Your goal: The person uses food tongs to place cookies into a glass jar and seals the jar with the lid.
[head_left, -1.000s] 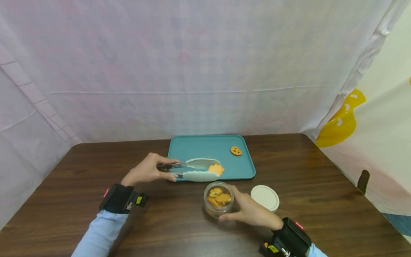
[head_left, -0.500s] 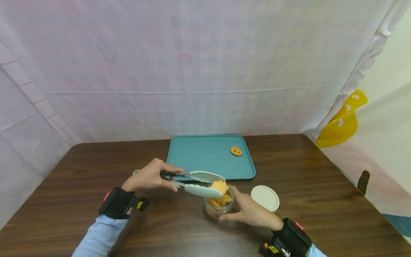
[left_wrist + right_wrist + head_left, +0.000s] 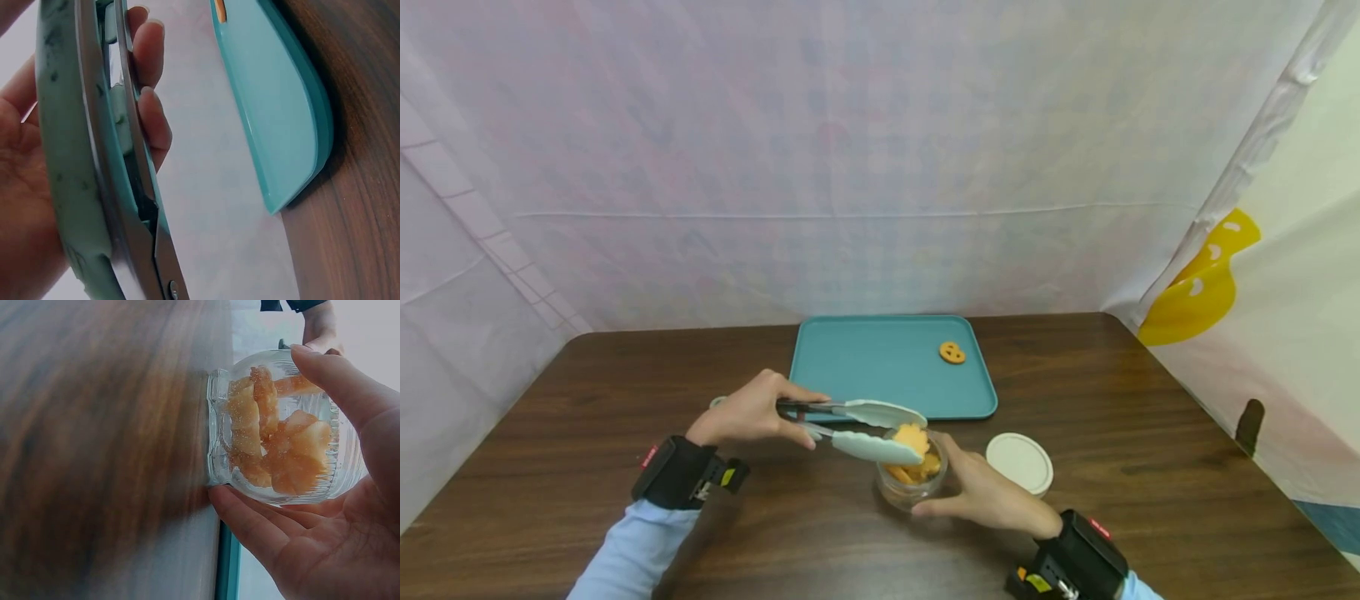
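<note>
My left hand (image 3: 748, 415) grips a pair of tongs (image 3: 876, 447) with pale green tips. Between those tips sits a scalloped, pale yellow cookie (image 3: 912, 437), over the mouth of a glass jar (image 3: 901, 497). Several more cookies (image 3: 300, 453) lie inside the jar, seen through its wall in the right wrist view. The jar stands upright on the table, and my right hand (image 3: 981, 493) holds it from the right side, thumb and fingers around it. In the left wrist view the tongs (image 3: 72, 156) cover part of the palm; their tips are out of frame.
Behind the jar lies a teal tray (image 3: 865, 358) with one pretzel-shaped cookie (image 3: 952, 352) near its right end. A round white lid (image 3: 1019, 462) rests on the brown table (image 3: 760, 533) by my right hand. A pale cloth (image 3: 850, 167) hangs along the table's back edge.
The tongs and their cookie have come from above the tray's front edge toward me, to the jar's mouth. In the last half second the cookie has shifted slightly. My right hand and jar stayed put.
</note>
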### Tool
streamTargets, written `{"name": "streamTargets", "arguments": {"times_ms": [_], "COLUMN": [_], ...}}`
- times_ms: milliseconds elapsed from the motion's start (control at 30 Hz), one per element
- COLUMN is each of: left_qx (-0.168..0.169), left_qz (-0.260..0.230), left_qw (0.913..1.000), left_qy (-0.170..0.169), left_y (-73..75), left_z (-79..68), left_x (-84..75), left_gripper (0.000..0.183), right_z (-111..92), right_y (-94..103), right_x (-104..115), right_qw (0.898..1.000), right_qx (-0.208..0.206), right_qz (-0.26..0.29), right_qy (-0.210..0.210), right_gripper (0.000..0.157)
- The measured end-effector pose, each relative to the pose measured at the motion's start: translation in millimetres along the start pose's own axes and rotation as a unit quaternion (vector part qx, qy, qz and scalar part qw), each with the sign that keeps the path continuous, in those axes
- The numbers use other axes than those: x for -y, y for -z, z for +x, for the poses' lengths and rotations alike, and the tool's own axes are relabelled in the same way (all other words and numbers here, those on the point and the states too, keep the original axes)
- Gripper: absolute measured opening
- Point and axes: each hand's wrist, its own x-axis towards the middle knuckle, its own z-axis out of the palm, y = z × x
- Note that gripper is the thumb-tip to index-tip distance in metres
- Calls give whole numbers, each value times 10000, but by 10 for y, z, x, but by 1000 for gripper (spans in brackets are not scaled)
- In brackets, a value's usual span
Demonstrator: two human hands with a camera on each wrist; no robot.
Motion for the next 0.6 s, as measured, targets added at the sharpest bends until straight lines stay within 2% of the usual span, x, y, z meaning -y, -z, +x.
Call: {"name": "streamTargets", "arguments": {"times_ms": [600], "left_qx": [-28], "left_qz": [-127], "left_qw": [9999], "left_qy": [2], "left_y": [-5], "left_z": [20], "left_x": [-3], "left_gripper": [62], "right_z": [1], "right_y": [-2], "right_x": [0], "right_qw": [9999], "right_qx": [-17], "right_qz": [16], "right_qy": [101], "right_gripper": [84]}}
